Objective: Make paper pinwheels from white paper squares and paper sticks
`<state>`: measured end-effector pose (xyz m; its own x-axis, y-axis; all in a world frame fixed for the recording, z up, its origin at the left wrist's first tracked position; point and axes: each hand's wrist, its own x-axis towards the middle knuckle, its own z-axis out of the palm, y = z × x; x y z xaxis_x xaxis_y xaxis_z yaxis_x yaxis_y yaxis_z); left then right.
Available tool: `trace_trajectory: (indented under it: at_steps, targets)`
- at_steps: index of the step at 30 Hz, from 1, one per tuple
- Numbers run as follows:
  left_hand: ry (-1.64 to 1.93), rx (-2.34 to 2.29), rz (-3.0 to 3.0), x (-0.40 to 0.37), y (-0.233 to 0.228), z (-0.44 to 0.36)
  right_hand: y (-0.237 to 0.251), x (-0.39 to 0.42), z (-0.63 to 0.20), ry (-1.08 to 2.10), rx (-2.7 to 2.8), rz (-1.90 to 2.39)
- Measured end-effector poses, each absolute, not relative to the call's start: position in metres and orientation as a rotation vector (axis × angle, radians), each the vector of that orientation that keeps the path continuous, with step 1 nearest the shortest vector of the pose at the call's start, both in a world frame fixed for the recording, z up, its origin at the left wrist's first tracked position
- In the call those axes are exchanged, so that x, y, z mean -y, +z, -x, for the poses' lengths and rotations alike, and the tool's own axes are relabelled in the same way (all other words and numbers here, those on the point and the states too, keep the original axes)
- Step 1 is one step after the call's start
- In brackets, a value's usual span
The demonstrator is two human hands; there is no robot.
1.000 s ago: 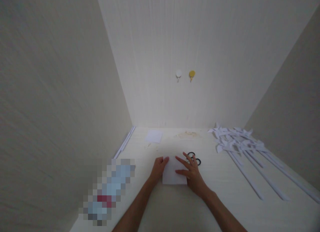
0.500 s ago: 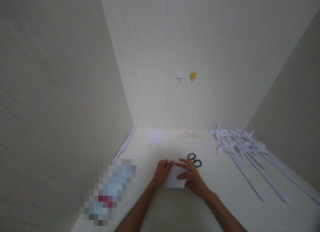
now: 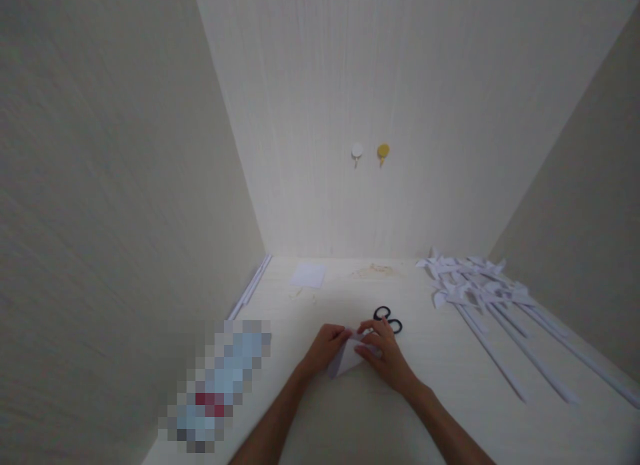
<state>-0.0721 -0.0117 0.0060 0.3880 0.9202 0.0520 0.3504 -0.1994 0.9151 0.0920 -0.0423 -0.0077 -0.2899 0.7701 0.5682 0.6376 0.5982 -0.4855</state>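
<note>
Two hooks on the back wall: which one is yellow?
The right hook is yellow; the left hook beside it is white.

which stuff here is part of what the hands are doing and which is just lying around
In hand:
left hand
right hand
white paper sheet, pinched between both

Lying about:
scissors
paper pinwheels
small paper square
white strips
wall hooks

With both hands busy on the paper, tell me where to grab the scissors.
Take the scissors by the two black finger loops, coming from above and behind. They lie flat on the table, just beyond the right hand, which hides the blades.
</note>
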Motion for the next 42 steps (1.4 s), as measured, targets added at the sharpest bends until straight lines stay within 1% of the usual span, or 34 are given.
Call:
trace_trajectory:
  at_steps: [9, 16, 22, 29, 34, 42]
  targets:
    - [0.844, -0.978, -1.622, 0.017, 0.007, 0.068, -0.007, 0.042, -0.090, 0.162, 1.985, 1.228]
    - [0.858, -0.984, -1.532, 0.020, 0.007, 0.065, -0.013, 0.039, -0.091, 0.173, 1.983, 1.254]
    - [0.880, -1.023, -1.568, 0.020, 0.009, 0.066, -0.015, 0.038, -0.091, 0.160, 1.907, 1.289]
    - [1.037, -1.092, -1.541, 0.020, 0.004, 0.065, -0.017, 0.037, -0.090, 0.172, 1.880, 1.299]
    - [0.910, -1.157, -1.624, 0.018, 0.000, 0.062, -0.018, 0.037, -0.089, 0.173, 1.882, 1.299]
    - [0.905, -1.175, -1.738, 0.018, 0.003, 0.062, -0.015, 0.039, -0.089, 0.170, 1.901, 1.318]
